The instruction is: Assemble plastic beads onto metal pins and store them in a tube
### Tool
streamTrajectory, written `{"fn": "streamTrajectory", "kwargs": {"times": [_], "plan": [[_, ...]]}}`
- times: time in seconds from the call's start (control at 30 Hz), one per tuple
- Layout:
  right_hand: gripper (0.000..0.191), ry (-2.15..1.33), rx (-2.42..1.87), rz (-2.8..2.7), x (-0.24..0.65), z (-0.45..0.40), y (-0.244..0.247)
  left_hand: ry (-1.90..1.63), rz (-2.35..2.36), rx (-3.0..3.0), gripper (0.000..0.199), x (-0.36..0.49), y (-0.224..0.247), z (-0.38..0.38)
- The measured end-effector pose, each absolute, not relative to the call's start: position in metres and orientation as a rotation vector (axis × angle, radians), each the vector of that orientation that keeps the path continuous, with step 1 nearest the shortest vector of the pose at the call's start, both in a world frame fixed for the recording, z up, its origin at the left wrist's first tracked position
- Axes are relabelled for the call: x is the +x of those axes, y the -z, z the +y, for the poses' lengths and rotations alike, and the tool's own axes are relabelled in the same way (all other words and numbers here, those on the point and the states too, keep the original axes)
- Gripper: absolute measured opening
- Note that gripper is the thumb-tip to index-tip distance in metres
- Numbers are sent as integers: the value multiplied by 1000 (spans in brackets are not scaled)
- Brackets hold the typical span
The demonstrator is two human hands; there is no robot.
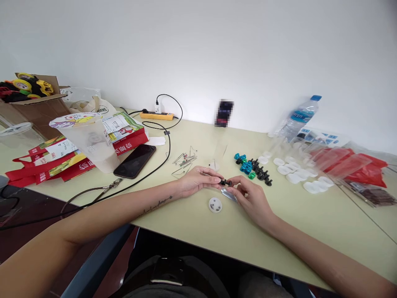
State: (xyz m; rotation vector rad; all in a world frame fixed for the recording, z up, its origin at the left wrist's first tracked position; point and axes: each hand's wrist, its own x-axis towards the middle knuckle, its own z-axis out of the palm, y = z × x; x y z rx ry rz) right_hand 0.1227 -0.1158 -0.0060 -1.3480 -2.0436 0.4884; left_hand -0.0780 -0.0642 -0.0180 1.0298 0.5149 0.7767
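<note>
Both hands meet over the middle of the table. My left hand point(197, 181) is closed, pinching a small black part point(226, 182) from the left; a thin bent wire point(203, 171) shows along its fingers. From the other side, the fingertips of my right hand point(252, 199) grip the same black part. Just beneath lies a shiny ridged metal piece point(229, 195), partly covered by the right fingers. A round white lid point(215, 210) with several tiny metal bits sits nearer the table edge. Beyond the hands is another white disc point(214, 167), with a thin dark piece on it.
Bent wires point(185, 159) lie left. Teal pieces point(246, 167), black pieces point(263, 174), white caps point(293, 177) and clear tubes point(347, 163) spread right. A bottle point(299, 118) leans on the wall. A phone point(135, 161), cup point(99, 147) and black cable point(149, 176) are left.
</note>
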Motion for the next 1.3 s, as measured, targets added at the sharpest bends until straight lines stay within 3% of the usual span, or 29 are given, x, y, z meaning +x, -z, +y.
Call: {"fn": "streamTrajectory", "kwargs": {"times": [0.23,0.4,0.57,0.77,0.9,1.07,1.2,1.3], "plan": [[31,-531,-1331,-2112,122,-117,3,-748,507,1042,30,-79,17,-65],[20,-487,-1351,-2043,122,-116,5,-769,508,1037,30,-79,18,-65],[28,-520,-1333,-2102,122,-116,5,-752,522,1035,32,-78,18,-65],[19,-503,-1351,-2037,122,-116,6,-771,502,1042,29,-79,19,-64],[28,-546,-1335,-2096,123,-116,5,-751,503,1044,29,-79,19,-64],[17,-519,-1352,-2038,122,-116,4,-758,509,1046,30,-79,18,-65],[29,-550,-1320,-2110,123,-116,3,-744,504,1047,31,-79,17,-65],[19,-522,-1339,-2070,123,-116,5,-746,513,1042,33,-79,16,-65]]}}
